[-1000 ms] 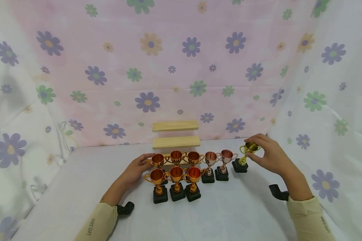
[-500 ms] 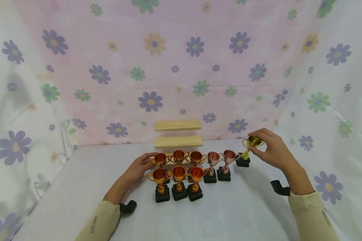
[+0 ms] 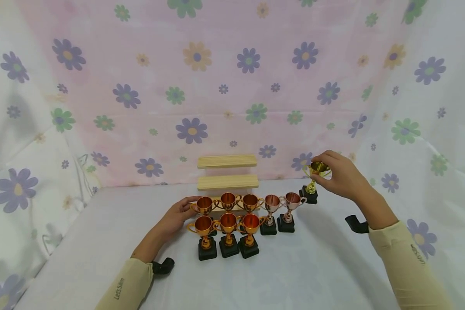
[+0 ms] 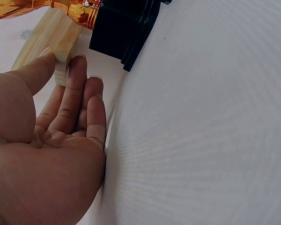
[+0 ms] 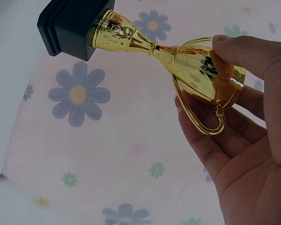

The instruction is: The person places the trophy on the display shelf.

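My right hand point(image 3: 339, 174) grips a small gold trophy point(image 3: 311, 188) by its cup, thumb on one side and fingers on the other. In the right wrist view the gold trophy point(image 5: 196, 70) shows its black base pointing away from the palm. My left hand point(image 3: 175, 217) is at the left end of a stepped wooden stand point(image 3: 227, 182). The left wrist view shows the thumb and fingers pinching the end of a wooden board point(image 4: 65, 44). Two rows of orange-bronze trophies point(image 3: 228, 221) stand in front of the stand, partly hiding its lowest step.
Two rose-coloured trophies, one nearer the bronze rows point(image 3: 272, 203) and one further right point(image 3: 292, 201), stand on the white cloth point(image 3: 302, 267). Flowered cloth point(image 3: 217, 120) hangs behind the stand and along both sides.
My right hand has raised the gold trophy, carrying it up and toward the back cloth, then slightly left. My left hand stays at the stand's end.
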`<act>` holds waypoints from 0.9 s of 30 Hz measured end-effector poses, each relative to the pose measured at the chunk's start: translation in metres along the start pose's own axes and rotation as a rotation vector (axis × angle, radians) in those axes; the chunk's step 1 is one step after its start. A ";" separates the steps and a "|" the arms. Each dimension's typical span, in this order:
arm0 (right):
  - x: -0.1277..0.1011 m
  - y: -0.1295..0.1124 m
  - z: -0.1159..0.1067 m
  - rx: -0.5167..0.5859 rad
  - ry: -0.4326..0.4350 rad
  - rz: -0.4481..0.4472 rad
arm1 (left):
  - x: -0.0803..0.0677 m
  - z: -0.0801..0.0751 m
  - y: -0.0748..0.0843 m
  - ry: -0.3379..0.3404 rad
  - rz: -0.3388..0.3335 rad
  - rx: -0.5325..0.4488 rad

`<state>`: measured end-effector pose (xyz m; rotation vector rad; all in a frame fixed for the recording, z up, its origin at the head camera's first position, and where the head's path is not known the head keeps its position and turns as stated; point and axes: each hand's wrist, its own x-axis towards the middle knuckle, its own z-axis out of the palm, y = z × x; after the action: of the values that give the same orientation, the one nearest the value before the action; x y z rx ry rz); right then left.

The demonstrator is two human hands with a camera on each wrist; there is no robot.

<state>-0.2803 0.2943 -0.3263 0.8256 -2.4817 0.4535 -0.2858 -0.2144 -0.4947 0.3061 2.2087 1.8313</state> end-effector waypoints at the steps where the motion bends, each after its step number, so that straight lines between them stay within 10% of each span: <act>1: 0.003 -0.001 -0.001 -0.004 -0.014 0.002 | 0.000 0.000 0.000 0.000 0.000 0.007; 27: 0.098 -0.035 -0.021 -0.042 -0.234 -0.016 | 0.002 -0.002 -0.002 -0.014 0.027 0.001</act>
<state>-0.3200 0.2313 -0.2511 0.9278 -2.6852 0.3137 -0.2887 -0.2159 -0.4966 0.3494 2.2064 1.8368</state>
